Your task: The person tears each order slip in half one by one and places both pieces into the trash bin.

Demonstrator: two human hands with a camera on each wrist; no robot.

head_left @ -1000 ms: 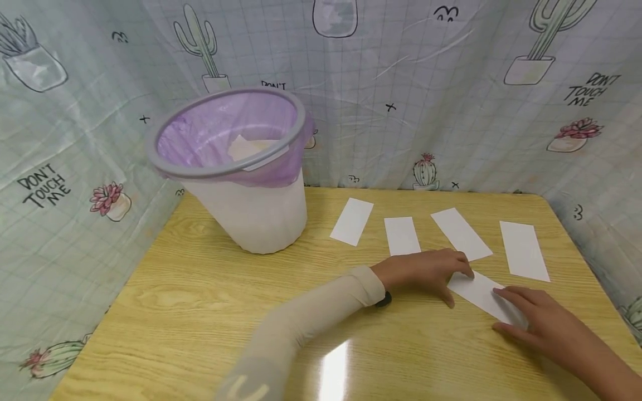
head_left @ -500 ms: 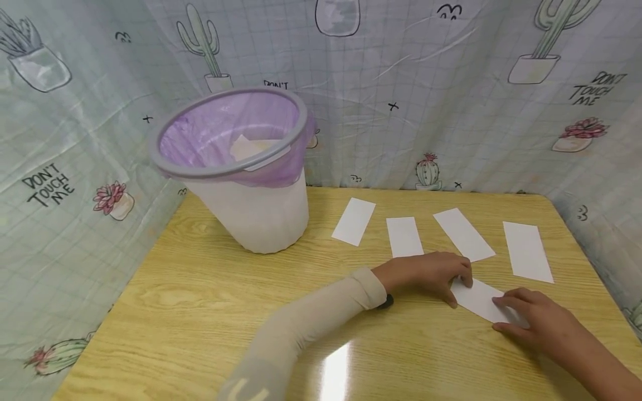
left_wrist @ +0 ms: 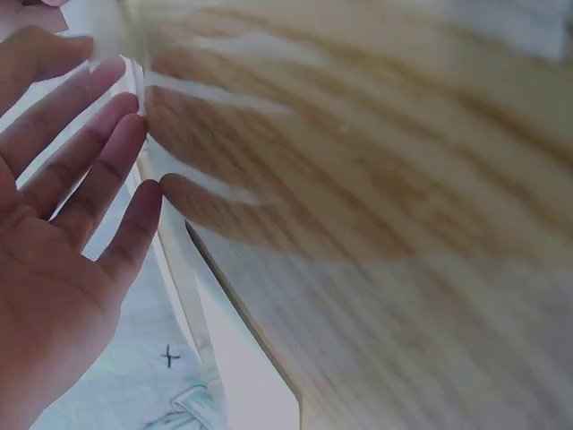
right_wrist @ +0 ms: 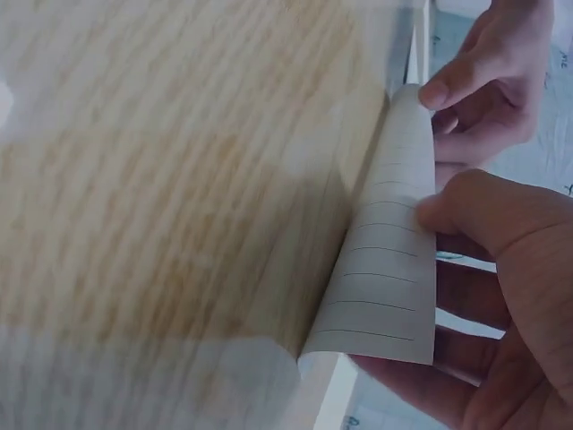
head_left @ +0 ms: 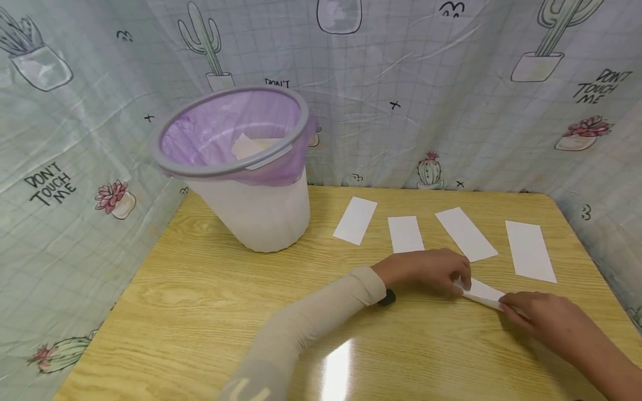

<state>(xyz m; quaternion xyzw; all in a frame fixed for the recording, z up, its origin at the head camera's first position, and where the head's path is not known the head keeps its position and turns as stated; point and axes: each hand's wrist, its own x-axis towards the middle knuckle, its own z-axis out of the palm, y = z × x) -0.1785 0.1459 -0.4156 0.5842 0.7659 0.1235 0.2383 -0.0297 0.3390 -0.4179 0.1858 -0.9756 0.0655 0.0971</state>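
A white paper slip [head_left: 484,290] is raised along its near edge, toward the right front of the wooden table. Its left end is pinched by my left hand [head_left: 441,270], and its right end by my right hand [head_left: 544,320]. In the right wrist view, faint ruled lines cover the lifted side of the slip [right_wrist: 380,269]; both thumbs press that side, with fingers behind it. The left wrist view shows my left hand [left_wrist: 67,242] with its fingertips down at the tabletop; the slip there is blurred near the thumb.
Several other white slips, such as the rightmost slip [head_left: 530,250], lie flat across the back right of the table [head_left: 210,289]. A white bin [head_left: 261,217] with a purple liner [head_left: 200,131] stands back left, paper [head_left: 246,146] inside. Cactus-print curtains [head_left: 361,72] surround the table.
Earlier the slip lay flat between my hands. Now its near edge is lifted, and my right thumb and fingers have closed on it. My left fingers have drawn in too.
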